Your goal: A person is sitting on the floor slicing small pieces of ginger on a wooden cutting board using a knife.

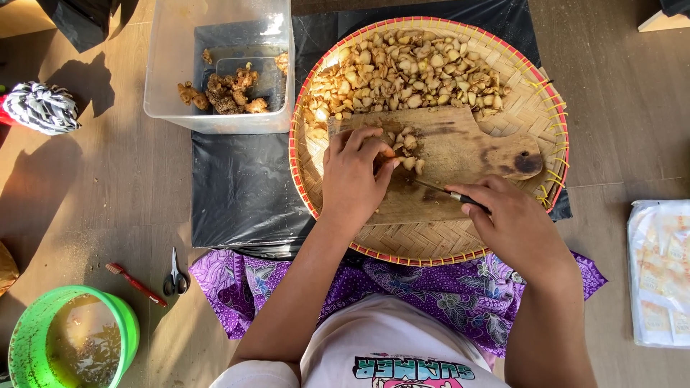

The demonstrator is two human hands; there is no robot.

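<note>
Slicing step, judged midway. Left hand (353,174) curled, pinning root piece (389,152) on cutting board (460,154) in woven tray (535,108). Right hand (514,223) closed around knife (442,190). Next cut needs fingertips clear.

One woven round tray (535,108) lies on the floor. On it sits one wooden cutting board (460,154), and behind the board one heap of cut root slices (410,72), too many to count. One knife (438,189) crosses the board, with two hands on it, left (353,179) and right (514,223). Left of the tray: one clear plastic tub (165,72), one pair of scissors (175,274), one red toothbrush (136,284), one green bucket (43,316).
</note>
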